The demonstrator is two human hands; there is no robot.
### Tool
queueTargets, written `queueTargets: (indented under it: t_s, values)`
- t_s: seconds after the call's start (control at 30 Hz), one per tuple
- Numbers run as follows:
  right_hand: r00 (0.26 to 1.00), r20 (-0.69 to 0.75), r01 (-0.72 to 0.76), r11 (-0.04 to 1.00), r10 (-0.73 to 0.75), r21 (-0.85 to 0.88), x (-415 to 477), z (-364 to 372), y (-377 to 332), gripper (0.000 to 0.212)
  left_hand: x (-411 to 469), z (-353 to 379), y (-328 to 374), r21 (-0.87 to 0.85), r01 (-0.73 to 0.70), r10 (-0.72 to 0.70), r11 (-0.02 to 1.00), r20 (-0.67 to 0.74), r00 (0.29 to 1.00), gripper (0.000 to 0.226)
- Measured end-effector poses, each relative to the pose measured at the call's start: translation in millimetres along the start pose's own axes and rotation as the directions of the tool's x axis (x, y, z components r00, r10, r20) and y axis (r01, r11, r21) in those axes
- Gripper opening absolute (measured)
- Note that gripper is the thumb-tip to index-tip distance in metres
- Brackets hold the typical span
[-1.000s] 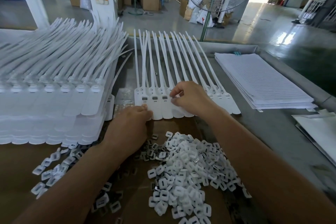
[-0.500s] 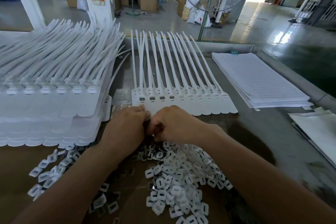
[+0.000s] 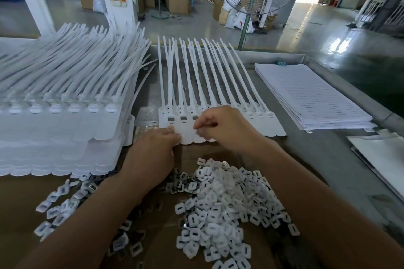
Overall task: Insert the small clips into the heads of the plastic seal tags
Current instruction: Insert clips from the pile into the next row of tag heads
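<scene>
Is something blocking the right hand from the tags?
Nothing visible. The right hand is right over the tags, its fingers beside the third filled head. The left hand presses the tags' near edge, off to the side.

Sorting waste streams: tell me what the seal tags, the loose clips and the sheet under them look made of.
Seal tags: white plastic, matte; the thin straps bow. Loose clips: mostly matte white plastic; some darker clips glint, probably metal. Sheet: dull brown, likely cardboard.
</scene>
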State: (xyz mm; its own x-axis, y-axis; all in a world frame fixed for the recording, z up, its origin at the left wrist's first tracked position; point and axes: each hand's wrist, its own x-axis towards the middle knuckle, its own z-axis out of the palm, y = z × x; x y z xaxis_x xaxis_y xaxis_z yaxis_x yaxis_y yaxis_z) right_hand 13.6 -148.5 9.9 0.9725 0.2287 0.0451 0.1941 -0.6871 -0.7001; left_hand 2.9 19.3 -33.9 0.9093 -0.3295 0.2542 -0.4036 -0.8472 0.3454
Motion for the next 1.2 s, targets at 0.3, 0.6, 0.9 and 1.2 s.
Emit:
queueTargets:
  t_s: [0.3,0.6,0.9,1.2]
  values:
    - [0.959,-0.25,-0.156,0.986,0.135,-0.065,30,-12,30,0.013,2,3,-4,-0.003,-0.005,0.005,1.0,0.011,1.0,0.043]
    - [0.945,-0.249,-0.262,0.948,0.214,-0.179,41,-11,44,0.02,3,2,-2,0.026,0.001,-0.002,1.0,0.023,1.0,0.044]
    - [0.962,-0.212,-0.227,0.935,0.172,-0.271,43,-12,43,0.019,3,3,-2,0.02,0.013,-0.014,1.0,0.02,1.0,0.046]
    - [0.939,-0.281,-0.255,0.95,0.198,-0.181,46,-12,49,0.021,2,2,-2,0.02,0.014,-0.014,1.0,0.016,1.0,0.045]
